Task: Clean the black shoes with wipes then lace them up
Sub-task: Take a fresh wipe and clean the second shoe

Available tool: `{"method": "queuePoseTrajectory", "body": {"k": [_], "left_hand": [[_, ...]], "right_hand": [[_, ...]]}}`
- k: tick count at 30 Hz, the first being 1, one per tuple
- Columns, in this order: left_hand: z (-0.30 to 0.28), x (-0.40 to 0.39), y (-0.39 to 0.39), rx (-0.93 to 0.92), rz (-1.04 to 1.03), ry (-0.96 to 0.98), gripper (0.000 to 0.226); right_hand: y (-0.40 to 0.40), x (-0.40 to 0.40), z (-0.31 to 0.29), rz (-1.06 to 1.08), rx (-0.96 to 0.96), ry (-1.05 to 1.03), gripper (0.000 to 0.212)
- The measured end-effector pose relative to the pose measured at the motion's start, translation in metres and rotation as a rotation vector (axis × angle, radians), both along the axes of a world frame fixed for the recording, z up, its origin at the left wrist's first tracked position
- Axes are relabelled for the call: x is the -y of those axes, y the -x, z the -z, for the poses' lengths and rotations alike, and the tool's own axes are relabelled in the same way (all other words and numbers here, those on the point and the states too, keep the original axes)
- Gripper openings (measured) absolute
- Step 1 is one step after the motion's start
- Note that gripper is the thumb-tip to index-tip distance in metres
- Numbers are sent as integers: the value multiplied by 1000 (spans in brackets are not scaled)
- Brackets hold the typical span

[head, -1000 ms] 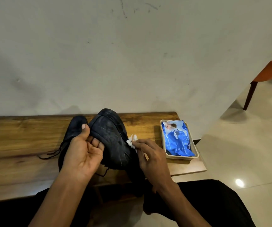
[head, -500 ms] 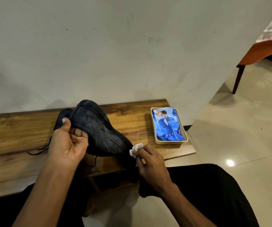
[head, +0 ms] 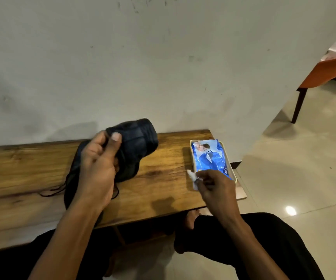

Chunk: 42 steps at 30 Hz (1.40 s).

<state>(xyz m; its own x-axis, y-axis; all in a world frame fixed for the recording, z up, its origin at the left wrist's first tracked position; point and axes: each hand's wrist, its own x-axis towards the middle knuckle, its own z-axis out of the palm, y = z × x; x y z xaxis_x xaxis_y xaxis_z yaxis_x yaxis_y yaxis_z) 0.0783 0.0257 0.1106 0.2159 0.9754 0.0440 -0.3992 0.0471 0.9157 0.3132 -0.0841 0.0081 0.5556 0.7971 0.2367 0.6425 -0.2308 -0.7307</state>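
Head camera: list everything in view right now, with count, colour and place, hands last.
Shoe: one seen clearly, black, held up over the bench; dark shape behind the hand may be a second.
Laces: black, trailing on the bench.
Bench: one, wooden, against the wall.
Wipes pack: one, blue, in a tray.
Tray: one, cream, bench's right end.
Wipe: one, white, crumpled.
Chair: one, orange, far right.
Left hand: grips the shoe.
Right hand: pinches the wipe beside the tray.

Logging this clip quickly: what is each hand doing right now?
Left hand: closed on the black shoe.
Right hand: fingers pinching a small white wipe.
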Motion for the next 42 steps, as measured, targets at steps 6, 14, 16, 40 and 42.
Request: {"method": "queuePoseTrajectory", "body": {"k": [6, 14, 16, 40, 42], "left_hand": [[11, 6, -12, -443, 140, -354, 12], [35, 5, -23, -944, 166, -767, 19], [39, 4, -25, -1051, 182, -835, 21], [104, -15, -23, -1456, 358, -950, 18], [101, -13, -24, -1464, 375, -934, 19]], "right_hand": [[-20, -5, -20, 75, -81, -136, 26], [-55, -11, -33, 150, -55, -165, 25], [-65, -13, -35, 165, -33, -156, 25], [-116, -87, 1, 63, 159, 282, 24], [-111, -85, -3, 53, 136, 266, 21]]}}
